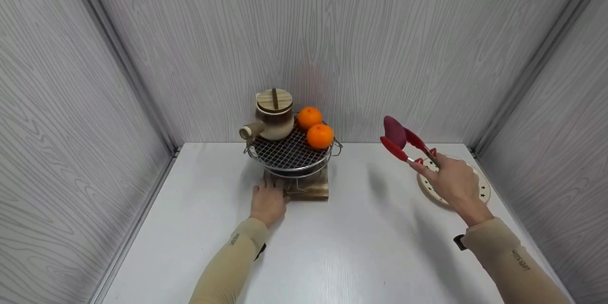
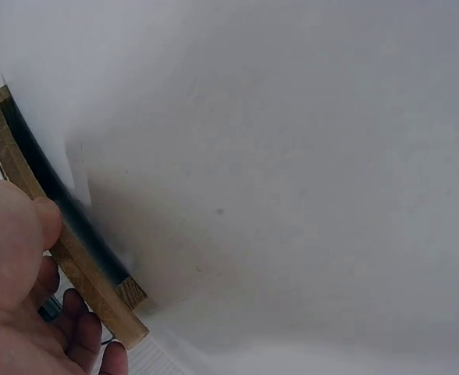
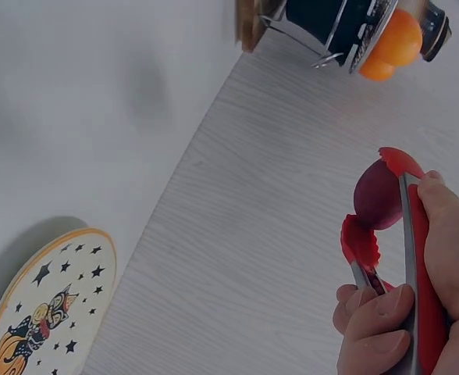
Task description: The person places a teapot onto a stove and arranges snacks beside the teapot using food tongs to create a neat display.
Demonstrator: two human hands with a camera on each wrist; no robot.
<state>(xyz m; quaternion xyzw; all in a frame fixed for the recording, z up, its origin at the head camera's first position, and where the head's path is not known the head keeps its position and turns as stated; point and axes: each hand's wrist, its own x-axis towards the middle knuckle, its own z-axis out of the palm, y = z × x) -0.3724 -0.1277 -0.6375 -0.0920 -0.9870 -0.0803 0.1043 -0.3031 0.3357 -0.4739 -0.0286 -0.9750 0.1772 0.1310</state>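
My left hand (image 1: 269, 203) holds the front left corner of a wooden board (image 1: 311, 194), with the thumb at its front edge and the fingers round the left end. On that board stands a small round grill (image 1: 297, 152) with a wire mesh top. A clay teapot (image 1: 278, 126) with a wooden lid and side handle sits on the mesh beside two oranges (image 1: 320, 136). My right hand (image 1: 455, 183) grips red-tipped tongs (image 3: 418, 273), raised above the table at the right. Between the tong tips is a dark purple, smooth oval fruit or vegetable (image 3: 378, 195).
A round cream plate (image 1: 483, 183) with stars and a printed animal figure lies on the table's right side, partly under the right hand. Grey wood-grain panels (image 1: 213, 57) enclose the white table (image 1: 346, 242) at the back and both sides.
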